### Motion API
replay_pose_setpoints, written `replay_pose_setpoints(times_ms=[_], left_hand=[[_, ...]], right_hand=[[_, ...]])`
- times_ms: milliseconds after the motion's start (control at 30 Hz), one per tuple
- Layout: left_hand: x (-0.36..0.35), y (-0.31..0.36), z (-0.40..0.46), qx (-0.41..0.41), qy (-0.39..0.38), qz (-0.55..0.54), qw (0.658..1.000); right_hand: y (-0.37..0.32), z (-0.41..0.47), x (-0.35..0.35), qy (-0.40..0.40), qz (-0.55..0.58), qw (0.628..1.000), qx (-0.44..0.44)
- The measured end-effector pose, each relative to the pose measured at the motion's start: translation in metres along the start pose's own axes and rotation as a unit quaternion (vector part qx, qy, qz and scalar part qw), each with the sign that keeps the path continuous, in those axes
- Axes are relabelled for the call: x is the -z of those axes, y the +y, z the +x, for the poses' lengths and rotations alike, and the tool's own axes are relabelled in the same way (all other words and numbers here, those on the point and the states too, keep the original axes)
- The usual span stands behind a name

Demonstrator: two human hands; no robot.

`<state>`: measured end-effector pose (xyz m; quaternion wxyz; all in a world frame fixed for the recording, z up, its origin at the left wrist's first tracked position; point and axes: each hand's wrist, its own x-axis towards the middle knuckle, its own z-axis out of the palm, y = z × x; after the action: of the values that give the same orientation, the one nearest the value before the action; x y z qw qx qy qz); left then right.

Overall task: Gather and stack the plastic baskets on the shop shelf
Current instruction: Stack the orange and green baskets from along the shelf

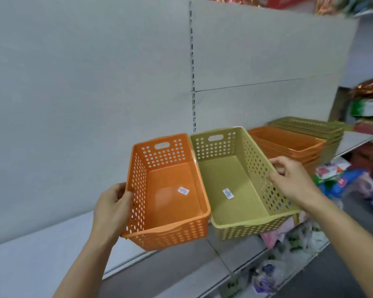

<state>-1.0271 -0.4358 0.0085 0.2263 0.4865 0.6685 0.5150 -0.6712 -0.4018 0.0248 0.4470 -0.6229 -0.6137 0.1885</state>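
An orange perforated basket (170,190) is held above the shelf, and my left hand (112,209) grips its left wall. Beside it, touching along the rims, is an olive-green basket (235,186); my right hand (293,179) pinches its right rim. Each basket has a white sticker on its floor. Further right on the shelf stands a stack of orange baskets (289,145), with a stack of olive-green baskets (310,127) behind it.
The grey shelf (41,250) runs below, backed by a grey panel wall with a slotted upright (193,82). Bagged goods (353,181) crowd the right side and the lower shelf (278,265). More packets sit on upper shelves at top right.
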Motion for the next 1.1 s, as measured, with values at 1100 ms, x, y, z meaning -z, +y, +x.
replay_pose_setpoints(times_ms=[1100], left_hand=[[-0.432,0.246,0.103,0.017,-0.048,-0.162,0.986]], right_hand=[[0.194,0.313,0.313,0.096,-0.024,0.994,-0.041]])
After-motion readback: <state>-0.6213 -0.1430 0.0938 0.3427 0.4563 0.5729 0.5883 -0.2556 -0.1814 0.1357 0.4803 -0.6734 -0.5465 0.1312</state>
